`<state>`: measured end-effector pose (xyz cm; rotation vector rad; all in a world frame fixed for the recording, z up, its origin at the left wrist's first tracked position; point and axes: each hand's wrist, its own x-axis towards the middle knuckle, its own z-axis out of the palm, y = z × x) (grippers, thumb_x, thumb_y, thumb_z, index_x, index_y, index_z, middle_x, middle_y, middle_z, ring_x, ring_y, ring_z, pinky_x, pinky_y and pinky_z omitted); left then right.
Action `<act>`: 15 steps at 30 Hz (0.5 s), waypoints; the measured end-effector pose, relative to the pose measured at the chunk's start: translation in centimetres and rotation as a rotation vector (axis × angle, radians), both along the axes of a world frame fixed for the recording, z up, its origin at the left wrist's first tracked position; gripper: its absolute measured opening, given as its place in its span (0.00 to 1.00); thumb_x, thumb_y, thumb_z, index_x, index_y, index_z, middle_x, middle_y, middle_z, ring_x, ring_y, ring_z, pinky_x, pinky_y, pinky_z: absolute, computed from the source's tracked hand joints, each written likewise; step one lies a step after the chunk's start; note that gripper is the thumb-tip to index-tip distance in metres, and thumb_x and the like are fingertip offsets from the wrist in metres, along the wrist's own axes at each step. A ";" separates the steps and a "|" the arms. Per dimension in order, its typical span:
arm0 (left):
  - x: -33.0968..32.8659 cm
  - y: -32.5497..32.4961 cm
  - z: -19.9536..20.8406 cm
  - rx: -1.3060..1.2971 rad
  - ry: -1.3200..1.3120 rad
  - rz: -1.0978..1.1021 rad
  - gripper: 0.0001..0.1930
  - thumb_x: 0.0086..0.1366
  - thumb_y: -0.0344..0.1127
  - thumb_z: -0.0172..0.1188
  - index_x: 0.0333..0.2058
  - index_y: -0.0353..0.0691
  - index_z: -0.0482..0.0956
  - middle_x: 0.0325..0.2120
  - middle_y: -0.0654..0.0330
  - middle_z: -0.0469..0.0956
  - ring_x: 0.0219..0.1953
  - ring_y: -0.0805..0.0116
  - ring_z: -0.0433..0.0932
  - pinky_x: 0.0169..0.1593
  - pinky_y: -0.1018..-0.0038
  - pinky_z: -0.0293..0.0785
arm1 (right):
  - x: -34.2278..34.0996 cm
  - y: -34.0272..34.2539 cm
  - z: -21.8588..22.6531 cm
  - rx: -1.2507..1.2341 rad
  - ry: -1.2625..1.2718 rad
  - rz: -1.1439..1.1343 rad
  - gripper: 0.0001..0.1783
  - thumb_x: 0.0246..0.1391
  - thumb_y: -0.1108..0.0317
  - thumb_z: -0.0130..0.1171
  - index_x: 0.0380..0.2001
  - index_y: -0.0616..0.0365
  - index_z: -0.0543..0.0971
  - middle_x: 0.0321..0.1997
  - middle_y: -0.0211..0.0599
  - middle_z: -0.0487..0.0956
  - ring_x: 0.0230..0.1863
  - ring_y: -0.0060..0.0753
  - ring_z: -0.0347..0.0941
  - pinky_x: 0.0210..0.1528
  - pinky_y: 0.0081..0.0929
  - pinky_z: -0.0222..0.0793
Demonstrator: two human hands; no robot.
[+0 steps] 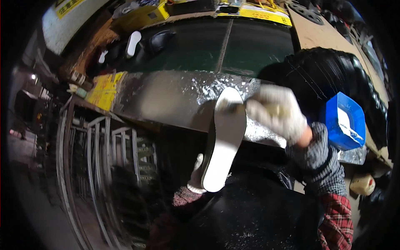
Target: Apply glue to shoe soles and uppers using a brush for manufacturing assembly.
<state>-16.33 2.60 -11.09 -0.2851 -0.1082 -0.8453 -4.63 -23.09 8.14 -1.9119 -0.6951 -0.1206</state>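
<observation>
A long white shoe sole is tilted up in front of me, its flat face toward me and its toe end over the bench edge. My left hand, in a pale knit glove, grips it from beneath near the heel; most of its fingers are hidden behind the sole. My right hand, also gloved and smeared by motion, is closed round a brush. The brush's dark tip lies against the upper part of the sole, where the surface looks greyer and wet. Most of the handle is hidden in the glove.
A blue tub with white liquid stands at the right, beside a black plastic-covered heap. White spatter marks the metal bench edge. Beyond runs a dark green conveyor belt carrying another white sole. Metal racks stand at the left.
</observation>
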 end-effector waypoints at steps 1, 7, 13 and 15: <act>0.3 -0.1 0.2 -0.007 0.006 -0.007 0.36 0.70 0.60 0.44 0.69 0.45 0.52 0.69 0.53 0.53 0.69 0.49 0.54 0.69 0.46 0.52 | -1.7 0.4 0.0 -0.214 -0.323 0.080 0.10 0.55 0.61 0.62 0.31 0.57 0.82 0.22 0.41 0.78 0.21 0.40 0.76 0.27 0.29 0.74; 0.4 -0.8 2.7 0.282 0.161 0.130 0.42 0.67 0.69 0.37 0.67 0.39 0.54 0.62 0.44 0.62 0.58 0.46 0.71 0.54 0.52 0.76 | -5.6 1.0 0.3 0.022 -0.002 0.107 0.08 0.56 0.63 0.63 0.27 0.55 0.81 0.21 0.37 0.80 0.23 0.30 0.78 0.26 0.24 0.74; -0.3 -1.3 5.0 0.301 0.148 0.187 0.38 0.69 0.67 0.35 0.65 0.41 0.60 0.58 0.44 0.68 0.57 0.43 0.71 0.57 0.48 0.71 | -10.1 -0.9 -1.6 0.027 0.105 0.407 0.09 0.55 0.68 0.64 0.36 0.61 0.80 0.35 0.36 0.83 0.34 0.34 0.81 0.39 0.30 0.79; 0.1 -1.6 4.6 0.200 0.136 0.125 0.38 0.70 0.66 0.33 0.65 0.39 0.59 0.60 0.46 0.66 0.61 0.46 0.67 0.62 0.47 0.64 | -9.9 -3.5 -3.3 0.109 0.237 0.357 0.09 0.54 0.69 0.65 0.37 0.61 0.80 0.37 0.39 0.83 0.37 0.35 0.82 0.42 0.30 0.80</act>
